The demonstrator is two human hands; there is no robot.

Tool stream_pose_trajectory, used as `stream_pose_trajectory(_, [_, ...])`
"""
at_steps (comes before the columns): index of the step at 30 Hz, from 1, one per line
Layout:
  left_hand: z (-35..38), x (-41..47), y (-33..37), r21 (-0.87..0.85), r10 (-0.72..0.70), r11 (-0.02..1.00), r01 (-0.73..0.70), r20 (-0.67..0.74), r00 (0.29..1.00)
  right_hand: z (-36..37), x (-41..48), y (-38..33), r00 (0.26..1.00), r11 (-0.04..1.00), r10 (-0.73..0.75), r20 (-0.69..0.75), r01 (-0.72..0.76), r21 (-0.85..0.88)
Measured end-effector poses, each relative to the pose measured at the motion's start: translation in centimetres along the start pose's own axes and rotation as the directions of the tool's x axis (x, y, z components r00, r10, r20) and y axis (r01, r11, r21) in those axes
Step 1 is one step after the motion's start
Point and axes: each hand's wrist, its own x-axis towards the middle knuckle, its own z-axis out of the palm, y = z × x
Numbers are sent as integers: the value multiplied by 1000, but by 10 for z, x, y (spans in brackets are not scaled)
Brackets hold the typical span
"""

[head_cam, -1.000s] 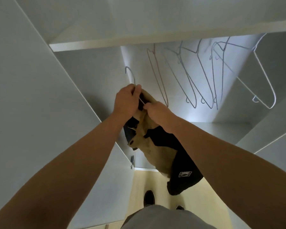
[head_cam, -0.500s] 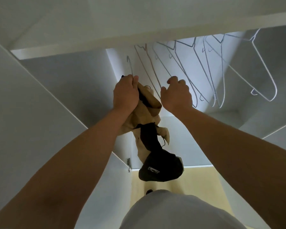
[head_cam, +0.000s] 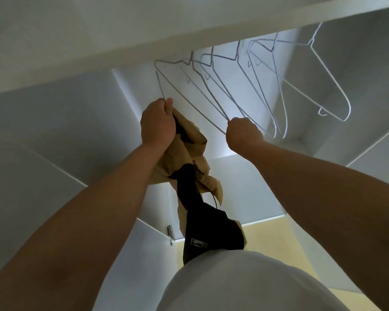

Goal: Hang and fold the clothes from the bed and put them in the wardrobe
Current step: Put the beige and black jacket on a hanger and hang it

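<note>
White wardrobe (head_cam: 54,122) panels enclose both raised hands, with a pale shelf (head_cam: 121,41) above them. The left hand (head_cam: 157,124) curls round a bunched tan and black garment (head_cam: 184,158), which hangs below its grip, and its fingertips pinch a wire hanger (head_cam: 160,86). To the right, apart from it, the right hand (head_cam: 243,134) is fisted round a hanger's lower wire; whether it is the same hanger, I cannot tell. More wire hangers (head_cam: 263,97) hang beyond that fist. Far below both grips lies a yellowish floor (head_cam: 267,239).
</note>
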Motion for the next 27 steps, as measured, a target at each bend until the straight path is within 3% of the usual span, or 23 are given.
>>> stream_pose_trajectory(12, [40,24,85,-46,112,993,-111,11,994,-53,34,122,975,966,221,34,-213,-149])
stream_pose_trajectory(23, [74,31,132,-48,165,985,-164,19,986,-89,48,194,936,930,351,30,-352,107])
stream_pose_trajectory(27, [78,30,142,-63,170,984,-168,20,985,-98,48,208,934,926,357,17,-356,121])
